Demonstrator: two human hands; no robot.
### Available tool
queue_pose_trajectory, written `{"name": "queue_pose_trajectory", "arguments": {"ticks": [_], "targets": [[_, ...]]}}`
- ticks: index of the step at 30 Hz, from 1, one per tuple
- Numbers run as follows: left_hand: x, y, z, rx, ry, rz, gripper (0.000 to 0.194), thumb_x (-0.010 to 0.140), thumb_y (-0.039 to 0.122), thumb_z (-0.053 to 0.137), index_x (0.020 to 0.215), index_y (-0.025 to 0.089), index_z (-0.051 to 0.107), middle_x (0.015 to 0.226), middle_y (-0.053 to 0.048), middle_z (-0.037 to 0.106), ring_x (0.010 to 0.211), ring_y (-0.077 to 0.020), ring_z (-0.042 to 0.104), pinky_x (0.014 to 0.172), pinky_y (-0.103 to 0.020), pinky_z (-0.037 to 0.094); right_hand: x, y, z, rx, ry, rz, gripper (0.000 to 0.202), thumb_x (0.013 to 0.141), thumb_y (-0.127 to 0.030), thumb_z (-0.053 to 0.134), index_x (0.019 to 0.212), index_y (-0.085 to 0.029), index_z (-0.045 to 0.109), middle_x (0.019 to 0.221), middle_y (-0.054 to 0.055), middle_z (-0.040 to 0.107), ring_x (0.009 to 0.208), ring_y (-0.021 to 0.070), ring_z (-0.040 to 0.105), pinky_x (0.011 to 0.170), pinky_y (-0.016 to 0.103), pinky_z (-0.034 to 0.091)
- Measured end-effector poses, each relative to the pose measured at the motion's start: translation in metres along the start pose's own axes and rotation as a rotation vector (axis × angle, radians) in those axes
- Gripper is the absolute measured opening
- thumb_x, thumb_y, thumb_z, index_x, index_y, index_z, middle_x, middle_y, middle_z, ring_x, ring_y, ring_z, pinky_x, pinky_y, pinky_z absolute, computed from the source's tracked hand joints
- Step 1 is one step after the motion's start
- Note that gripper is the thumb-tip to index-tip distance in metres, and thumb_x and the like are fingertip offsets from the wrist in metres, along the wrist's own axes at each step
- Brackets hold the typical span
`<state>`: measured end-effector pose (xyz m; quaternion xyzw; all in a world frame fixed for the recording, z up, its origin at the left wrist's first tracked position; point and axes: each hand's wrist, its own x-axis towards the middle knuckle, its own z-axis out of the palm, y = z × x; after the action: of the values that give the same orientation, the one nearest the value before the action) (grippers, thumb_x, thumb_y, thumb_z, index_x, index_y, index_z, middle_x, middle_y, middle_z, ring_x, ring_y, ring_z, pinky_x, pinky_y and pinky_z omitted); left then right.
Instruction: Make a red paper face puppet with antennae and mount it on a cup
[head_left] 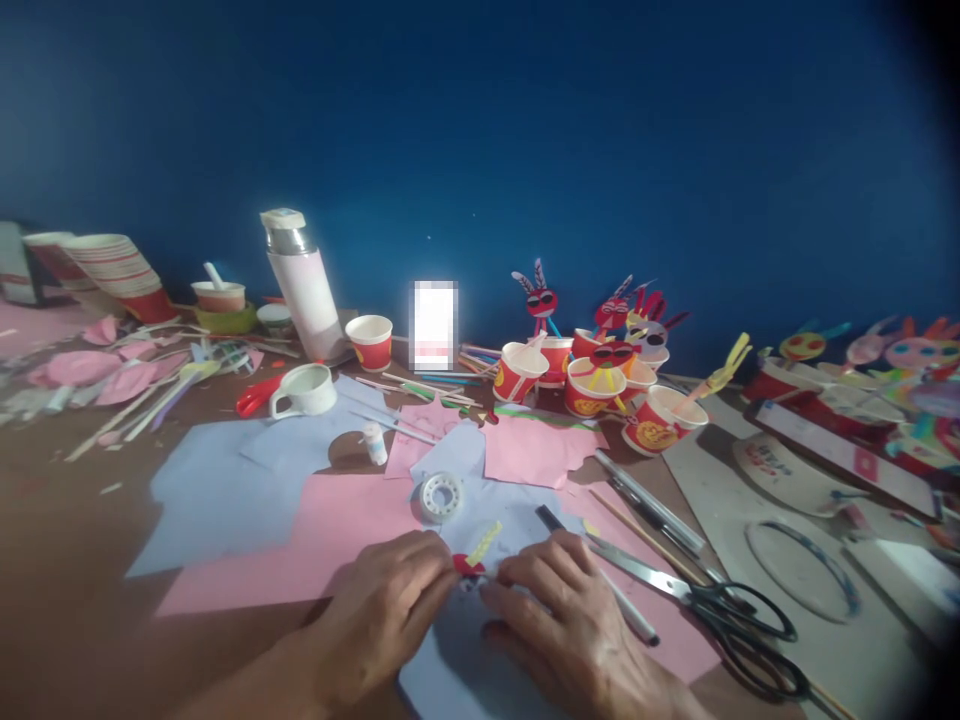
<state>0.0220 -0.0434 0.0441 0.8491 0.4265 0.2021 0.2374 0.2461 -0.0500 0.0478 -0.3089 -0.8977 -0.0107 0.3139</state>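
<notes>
Near the bottom centre, my left hand [397, 600] pinches the left edge of a small red piece [469, 566], which has a yellow strip [485, 543] sticking up from it. On the other side, my right hand [562, 610] has its fingers bent together at the right end of that piece. Small dark and white details show under the red part, too small to make out. Both hands rest over blue paper [450, 650]. A roll of clear tape [442, 496] lies just beyond them. Black-handled scissors [697, 597] and a pen [630, 605] lie right of my right hand.
Pink paper [360, 510] spreads under the hands. Behind stand a white cup [304, 391], a tall flask [304, 290], a glowing screen [433, 325] and red paper cups [664, 420] with decorated figures. Stacked cups [124, 275] and pink scraps [82, 368] are at left.
</notes>
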Motion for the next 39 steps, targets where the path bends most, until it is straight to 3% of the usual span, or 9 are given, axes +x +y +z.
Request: {"name": "queue_pose_trajectory", "arguments": {"ticks": [3,8,13,21,26,29,31,34,39], "targets": [[0.001,0.000,0.000,-0.004,0.019,-0.001,0.027,0.099,0.024,0.034,0.081,0.019,0.053,0.077,-0.002,0.058,0.072,-0.0147,0.055,0.067,-0.025,0.041,0.005,-0.005,0.005,-0.013,-0.006,0.041,0.012,0.086,-0.011,0.056,0.092,-0.021,0.060,0.079,0.001,0.067,0.068,0.0168,0.054,0.069,0.034,0.035],[0.002,-0.001,0.001,-0.028,0.040,0.049,0.024,0.098,0.022,0.037,0.083,0.019,0.055,0.077,-0.002,0.059,0.072,-0.0147,0.057,0.067,-0.024,0.041,0.006,-0.003,0.006,0.008,0.050,0.103,0.006,0.089,-0.015,0.055,0.093,-0.019,0.056,0.076,0.002,0.065,0.069,0.0187,0.053,0.070,0.035,0.034],[0.002,-0.001,0.000,-0.084,0.108,0.023,0.028,0.098,0.022,0.037,0.076,0.018,0.055,0.074,-0.003,0.059,0.070,-0.0141,0.056,0.066,-0.024,0.041,0.002,-0.003,0.007,-0.016,-0.004,0.040,0.015,0.087,-0.007,0.050,0.086,-0.020,0.057,0.076,0.001,0.064,0.067,0.0168,0.051,0.073,0.036,0.032],[0.014,0.005,-0.016,-0.553,0.305,-0.317,0.030,0.088,0.039,0.051,0.069,0.016,0.057,0.062,0.001,0.052,0.056,-0.0117,0.050,0.053,-0.020,0.040,0.000,-0.009,0.020,-0.057,0.024,-0.053,0.020,0.087,-0.008,0.044,0.076,-0.018,0.056,0.068,0.000,0.062,0.063,0.0148,0.051,0.075,0.037,0.034],[0.019,0.009,-0.026,-0.999,0.413,-0.561,0.037,0.079,0.051,0.063,0.069,0.015,0.056,0.051,0.004,0.054,0.044,-0.0078,0.046,0.045,-0.018,0.037,0.002,-0.007,0.018,0.029,0.138,-0.095,0.034,0.096,-0.039,0.042,0.074,-0.019,0.058,0.062,0.001,0.061,0.057,0.0152,0.051,0.071,0.037,0.036],[0.025,0.013,-0.033,-1.188,0.454,-0.532,0.043,0.075,0.055,0.067,0.065,0.015,0.054,0.046,0.003,0.055,0.041,-0.0069,0.044,0.040,-0.016,0.035,0.012,-0.002,0.001,0.203,0.086,0.071,0.029,0.096,-0.037,0.043,0.080,-0.020,0.060,0.069,0.001,0.064,0.060,0.0152,0.055,0.068,0.033,0.038],[0.031,0.016,-0.035,-1.244,0.494,-0.510,0.043,0.072,0.055,0.070,0.066,0.015,0.055,0.049,0.002,0.057,0.043,-0.0085,0.050,0.040,-0.017,0.037,0.025,0.003,-0.012,0.370,0.037,0.325,0.023,0.094,-0.034,0.047,0.083,-0.021,0.062,0.072,0.001,0.066,0.064,0.0152,0.057,0.063,0.029,0.040],[0.041,0.020,-0.034,-1.301,0.571,-0.502,0.043,0.067,0.054,0.075,0.071,0.014,0.058,0.058,-0.001,0.062,0.049,-0.0117,0.057,0.041,-0.018,0.040,0.051,0.009,-0.024,0.583,0.005,0.630,0.033,0.093,-0.045,0.045,0.084,-0.020,0.064,0.074,0.002,0.065,0.067,0.0161,0.057,0.057,0.025,0.040],[0.055,0.015,-0.023,-1.392,0.576,-0.448,0.042,0.069,0.051,0.076,0.083,0.014,0.062,0.072,-0.003,0.066,0.056,-0.0129,0.061,0.043,-0.019,0.041,0.088,0.017,-0.017,0.678,0.115,0.656,0.031,0.086,-0.043,0.053,0.074,-0.016,0.062,0.070,0.003,0.062,0.068,0.0166,0.055,0.063,0.026,0.042]]}}
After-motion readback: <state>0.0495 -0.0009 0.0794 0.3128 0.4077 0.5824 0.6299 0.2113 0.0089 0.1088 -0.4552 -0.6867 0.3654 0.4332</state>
